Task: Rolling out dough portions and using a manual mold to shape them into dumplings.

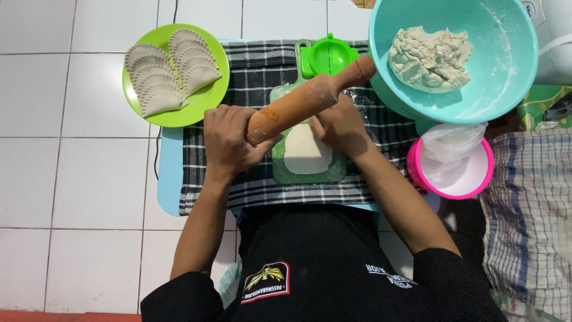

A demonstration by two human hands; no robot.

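A wooden rolling pin (307,100) lies slanted across a small green cutting board (280,173). My left hand (229,140) grips its near end. My right hand (339,126) rests on the pin's middle, over a flat white sheet of dough (307,158) on the board. A green dumpling press (328,55) sits just beyond the board.
A green plate (205,101) at the upper left holds several crimped raw dumplings (167,74). A teal bowl (500,77) at the upper right holds a lump of dough (430,58). A pink tub (417,170) with a plastic bag stands at the right. A black checked cloth (250,77) lies under the board.
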